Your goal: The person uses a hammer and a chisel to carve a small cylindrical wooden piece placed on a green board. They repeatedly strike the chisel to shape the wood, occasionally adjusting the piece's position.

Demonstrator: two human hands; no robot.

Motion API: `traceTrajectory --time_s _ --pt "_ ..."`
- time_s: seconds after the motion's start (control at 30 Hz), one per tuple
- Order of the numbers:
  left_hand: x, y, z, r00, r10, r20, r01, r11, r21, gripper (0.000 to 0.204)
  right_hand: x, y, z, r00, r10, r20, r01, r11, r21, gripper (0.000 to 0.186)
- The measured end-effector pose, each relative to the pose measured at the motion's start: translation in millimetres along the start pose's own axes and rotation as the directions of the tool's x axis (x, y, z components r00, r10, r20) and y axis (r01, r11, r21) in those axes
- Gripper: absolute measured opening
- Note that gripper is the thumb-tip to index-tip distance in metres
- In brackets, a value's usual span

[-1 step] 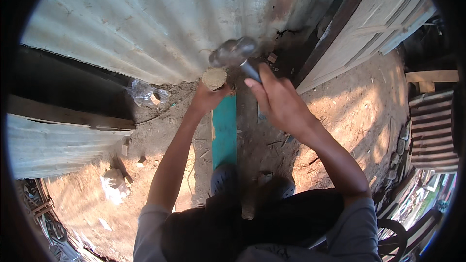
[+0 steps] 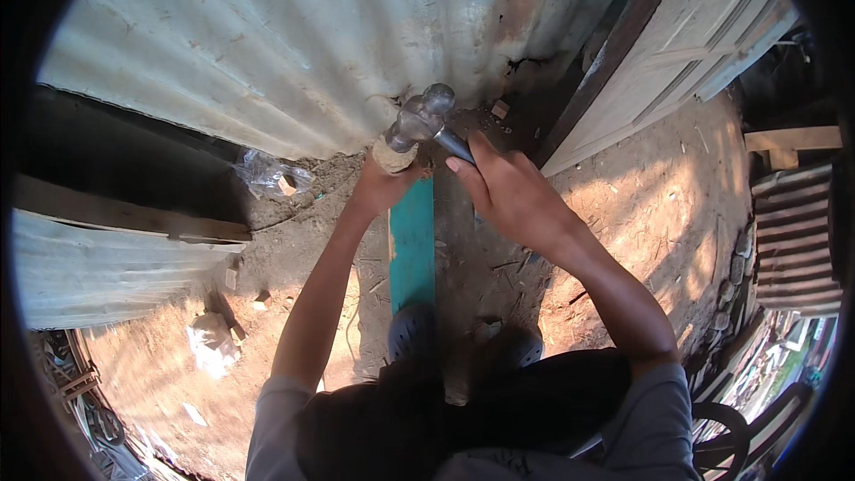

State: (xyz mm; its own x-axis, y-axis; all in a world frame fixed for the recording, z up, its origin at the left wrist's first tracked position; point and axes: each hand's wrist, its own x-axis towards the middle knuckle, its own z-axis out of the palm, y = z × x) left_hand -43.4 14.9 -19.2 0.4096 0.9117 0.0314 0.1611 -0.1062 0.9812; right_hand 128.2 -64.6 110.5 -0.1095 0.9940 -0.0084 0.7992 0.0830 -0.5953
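My right hand (image 2: 517, 194) is closed round the dark handle of a ball-peen hammer (image 2: 420, 118). The hammer's metal head rests on or just over the pale round top of a thick wooden handle (image 2: 390, 160). Wrapped about that handle is my left hand (image 2: 381, 187), holding it upright at the far end of a green painted board (image 2: 411, 245). What lies below my left hand is hidden, so any blade or tip cannot be seen. A dark clog with holes (image 2: 410, 331) is at the board's near end.
A corrugated metal wall (image 2: 294, 44) rises right beyond my hands. A pale panelled door (image 2: 659, 62) stands at the right. Crumpled clear plastic (image 2: 258, 174) and small wood blocks (image 2: 260, 301) lie on the dirt floor (image 2: 623, 214). Ridged sheets (image 2: 793, 240) are at the far right.
The hammer head has come down and left, from above the wooden handle onto or close to its top. My left hand stays in nearly the same place.
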Motion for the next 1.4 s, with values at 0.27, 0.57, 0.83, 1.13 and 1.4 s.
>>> traceTrajectory --time_s 0.27,0.57,0.83,1.13,1.4 --pt "-6 -24 -20 1.0 -0.026 0.0 0.026 0.998 0.064 0.012 -9 -40 -51 0.95 0.021 -0.312 0.129 0.884 0.449 0.029" --pt "-7 5 -10 0.995 -0.035 0.09 0.028 0.996 0.081 0.016 -20 17 -12 0.996 0.057 0.064 -0.069 0.974 0.215 0.024" --pt "-87 -56 68 0.753 0.245 0.611 -0.503 0.814 0.292 0.027 -36 38 -35 0.975 0.222 -0.011 -0.209 0.932 0.296 0.026" --pt "-95 -50 66 0.826 0.351 0.442 -0.521 0.774 0.359 0.027 -45 51 -26 0.983 0.184 0.008 -0.18 0.95 0.254 0.028" --pt "-108 -49 66 0.868 0.284 0.407 -0.436 0.828 0.353 0.031 -58 58 -9 0.994 0.074 -0.081 -0.046 0.952 0.303 0.021"
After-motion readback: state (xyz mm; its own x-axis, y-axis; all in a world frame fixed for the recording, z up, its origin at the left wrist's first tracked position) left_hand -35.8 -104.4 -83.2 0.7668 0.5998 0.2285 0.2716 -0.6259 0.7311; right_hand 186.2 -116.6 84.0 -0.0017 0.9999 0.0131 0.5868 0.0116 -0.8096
